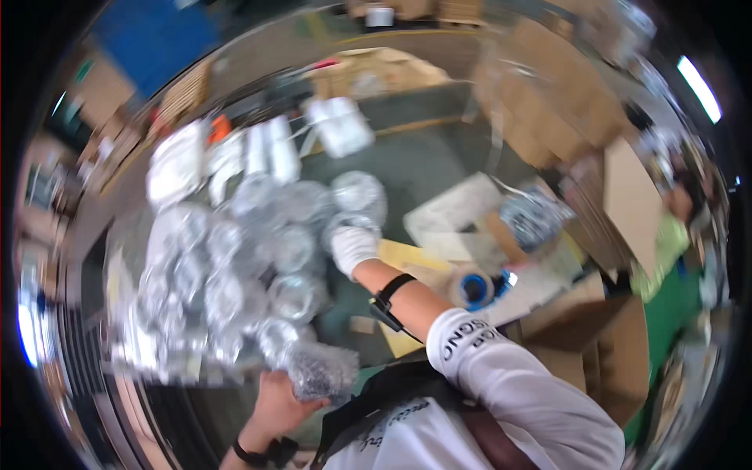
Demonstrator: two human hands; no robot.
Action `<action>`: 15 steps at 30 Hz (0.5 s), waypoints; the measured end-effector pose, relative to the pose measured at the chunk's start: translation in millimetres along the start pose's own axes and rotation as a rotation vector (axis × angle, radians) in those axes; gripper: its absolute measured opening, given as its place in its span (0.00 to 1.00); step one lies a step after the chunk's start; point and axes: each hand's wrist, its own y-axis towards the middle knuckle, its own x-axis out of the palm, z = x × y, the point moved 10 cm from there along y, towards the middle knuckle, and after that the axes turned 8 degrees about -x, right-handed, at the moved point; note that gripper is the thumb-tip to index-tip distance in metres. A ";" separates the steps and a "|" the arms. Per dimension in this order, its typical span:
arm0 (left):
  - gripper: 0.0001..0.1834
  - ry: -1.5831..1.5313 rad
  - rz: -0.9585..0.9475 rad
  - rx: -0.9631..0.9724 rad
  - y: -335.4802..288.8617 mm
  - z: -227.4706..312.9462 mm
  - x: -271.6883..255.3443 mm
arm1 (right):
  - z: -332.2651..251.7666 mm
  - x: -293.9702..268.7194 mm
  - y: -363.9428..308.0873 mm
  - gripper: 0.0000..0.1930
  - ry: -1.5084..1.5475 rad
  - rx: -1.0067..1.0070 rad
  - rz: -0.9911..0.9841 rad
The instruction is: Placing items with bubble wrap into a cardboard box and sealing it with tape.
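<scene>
"As the view is rather blurred, can you make out the left hand (278,403)?"

"Yes. It's bare, at seven o'clock, with a black band (270,452) at the wrist. Thumb and fingers are closed on a bubble-wrapped bundle (323,372), which sits just short of seven, nearer the centre than the hand."

"And the right hand (354,249)?"

"In a white glove, just left of centre, at the near side of a clear wrapped pack (350,225). The fingers are too smeared; I cannot tell whether they grip it. A second clear pack (358,189) lies at twelve o'clock from the glove."

"What else is on the table (415,155)?"

"Between eight and nine, a crowd of clear packages (227,294), bunched together. At ten, white bundles (270,149). At four, a roll of tape (474,290) showing blue inside."

"Anything farther out?"

"An open carton (623,345), also at four, beyond the tape. Large brown cardboard (548,94) stands between one and two."
</scene>
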 end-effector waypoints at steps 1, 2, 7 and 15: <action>0.21 -0.061 -0.030 0.053 8.1 17.0 10.2 | 41.1 3.7 -7.5 0.10 0.032 0.059 0.190; 0.20 -0.128 -0.039 0.044 6.1 11.0 15.4 | 28.7 -34.6 -31.3 0.12 0.325 0.058 0.016; 0.19 -0.033 0.035 0.249 17.2 49.3 41.3 | 167.6 -122.2 -261.5 0.19 1.312 0.349 0.355; 0.23 -0.344 -0.405 0.320 83.4 309.3 103.7 | 391.0 -270.7 -669.6 0.14 1.432 0.727 1.365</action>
